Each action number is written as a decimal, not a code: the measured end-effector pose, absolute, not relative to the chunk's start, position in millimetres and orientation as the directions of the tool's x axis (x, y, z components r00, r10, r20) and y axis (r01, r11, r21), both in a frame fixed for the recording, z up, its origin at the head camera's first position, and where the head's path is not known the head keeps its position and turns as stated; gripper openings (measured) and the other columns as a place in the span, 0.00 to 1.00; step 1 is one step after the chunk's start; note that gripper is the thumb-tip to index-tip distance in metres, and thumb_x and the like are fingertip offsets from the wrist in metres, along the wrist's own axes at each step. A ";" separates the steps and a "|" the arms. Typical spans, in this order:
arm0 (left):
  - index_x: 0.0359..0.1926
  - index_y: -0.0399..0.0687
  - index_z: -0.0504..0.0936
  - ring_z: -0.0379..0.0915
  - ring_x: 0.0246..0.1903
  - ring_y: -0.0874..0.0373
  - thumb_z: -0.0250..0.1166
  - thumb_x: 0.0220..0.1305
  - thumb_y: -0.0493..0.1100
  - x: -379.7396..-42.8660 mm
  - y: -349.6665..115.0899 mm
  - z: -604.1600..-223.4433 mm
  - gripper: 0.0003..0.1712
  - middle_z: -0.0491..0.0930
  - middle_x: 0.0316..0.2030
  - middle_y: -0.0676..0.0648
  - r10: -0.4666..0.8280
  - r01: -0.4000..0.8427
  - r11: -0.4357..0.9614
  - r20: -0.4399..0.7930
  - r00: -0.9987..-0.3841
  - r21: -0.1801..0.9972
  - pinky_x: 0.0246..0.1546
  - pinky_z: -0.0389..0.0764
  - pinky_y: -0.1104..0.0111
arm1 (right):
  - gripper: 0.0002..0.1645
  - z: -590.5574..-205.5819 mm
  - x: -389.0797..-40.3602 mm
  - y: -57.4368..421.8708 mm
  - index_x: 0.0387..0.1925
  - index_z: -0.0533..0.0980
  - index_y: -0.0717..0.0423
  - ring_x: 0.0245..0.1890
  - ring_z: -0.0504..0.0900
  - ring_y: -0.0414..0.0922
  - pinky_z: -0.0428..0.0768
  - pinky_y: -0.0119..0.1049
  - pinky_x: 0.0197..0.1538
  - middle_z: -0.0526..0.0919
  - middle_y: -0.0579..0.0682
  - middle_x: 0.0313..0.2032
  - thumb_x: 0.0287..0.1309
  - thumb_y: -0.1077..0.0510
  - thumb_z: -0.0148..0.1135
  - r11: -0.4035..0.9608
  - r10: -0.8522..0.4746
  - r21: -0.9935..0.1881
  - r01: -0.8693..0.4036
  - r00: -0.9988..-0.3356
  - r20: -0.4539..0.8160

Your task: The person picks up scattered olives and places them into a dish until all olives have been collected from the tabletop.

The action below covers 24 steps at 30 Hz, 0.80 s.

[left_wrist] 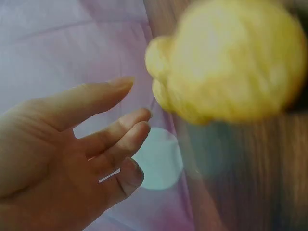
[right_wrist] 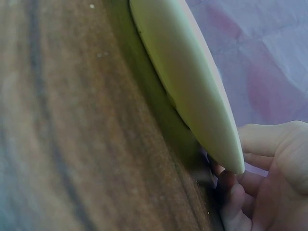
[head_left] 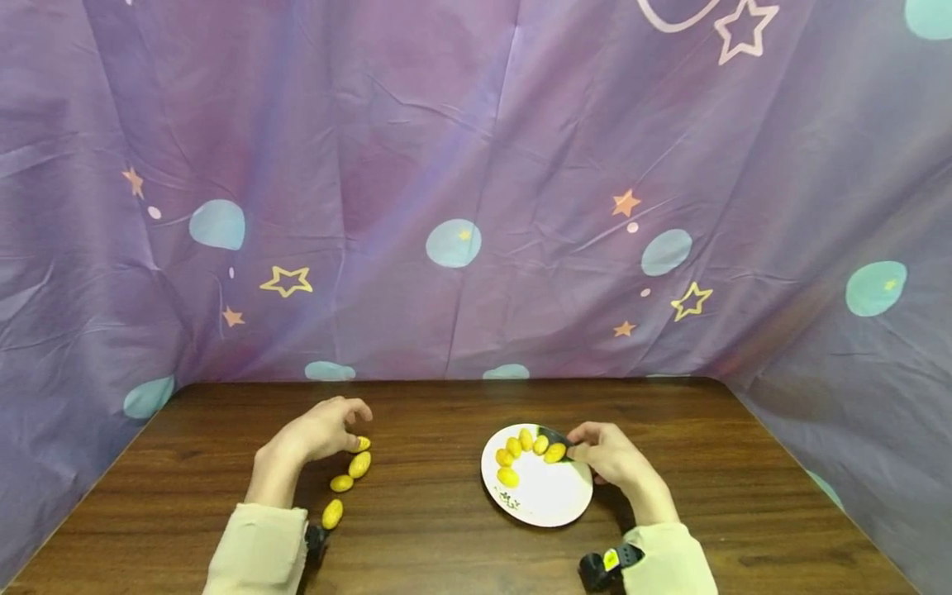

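My left hand (head_left: 321,431) hovers over the left part of the table, fingers loosely bent, with nothing between thumb and fingers in the left wrist view. Its thumb overlaps the farthest yellow oval piece (head_left: 363,444) in the head view. Several such small egg-shaped pieces form a loose row toward the left wrist; one big yellow piece (left_wrist: 236,60) looms blurred in the left wrist view. With thumb above and fingers below, my right hand (head_left: 613,456) grips the right rim of a white plate (head_left: 550,496). Several yellow pieces (head_left: 508,477) make an arc on the plate.
The brown wooden table (head_left: 431,529) ends at the back against a purple curtain (head_left: 394,314) with stars and blue spots. Black wrist cameras sit at both cuffs; the left one (head_left: 316,541) is close to the nearest loose yellow piece (head_left: 332,514).
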<state>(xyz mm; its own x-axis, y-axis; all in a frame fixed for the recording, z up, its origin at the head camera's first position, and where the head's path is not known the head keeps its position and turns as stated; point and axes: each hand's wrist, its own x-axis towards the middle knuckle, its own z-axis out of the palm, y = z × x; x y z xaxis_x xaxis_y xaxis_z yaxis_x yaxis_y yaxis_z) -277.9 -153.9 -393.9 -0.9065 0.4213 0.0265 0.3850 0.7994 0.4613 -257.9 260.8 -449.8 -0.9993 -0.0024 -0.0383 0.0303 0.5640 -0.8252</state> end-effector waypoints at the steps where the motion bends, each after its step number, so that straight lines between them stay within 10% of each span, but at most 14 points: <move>1: 0.46 0.40 0.79 0.74 0.41 0.44 0.71 0.53 0.33 -279.0 -156.8 -394.7 0.18 0.78 0.39 0.39 0.418 0.376 0.799 0.016 -0.908 0.470 0.45 0.74 0.51 | 0.10 -449.8 -258.0 260.8 0.41 0.78 0.62 0.26 0.75 0.45 0.73 0.39 0.25 0.78 0.49 0.29 0.54 0.65 0.64 0.564 -0.002 -0.825 0.030 -0.999 -0.037; 24: 0.35 0.45 0.74 0.66 0.22 0.58 0.66 0.44 0.25 -284.8 -162.6 -410.2 0.18 0.71 0.22 0.49 0.370 0.251 0.821 -0.143 -0.918 0.513 0.23 0.68 0.70 | 0.10 -449.2 -258.0 260.9 0.41 0.77 0.62 0.26 0.75 0.46 0.73 0.39 0.24 0.79 0.49 0.30 0.55 0.65 0.62 0.566 -0.001 -0.824 0.039 -0.999 -0.049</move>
<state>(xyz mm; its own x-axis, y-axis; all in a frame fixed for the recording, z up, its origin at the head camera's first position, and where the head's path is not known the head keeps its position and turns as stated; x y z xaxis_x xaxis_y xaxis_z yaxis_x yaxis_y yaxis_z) -284.8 -162.6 -410.2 -0.9178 0.3703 -0.1433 0.2509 0.8207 0.5134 -258.0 260.9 -449.2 -0.9988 -0.0012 -0.0486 0.0393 0.5659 -0.8235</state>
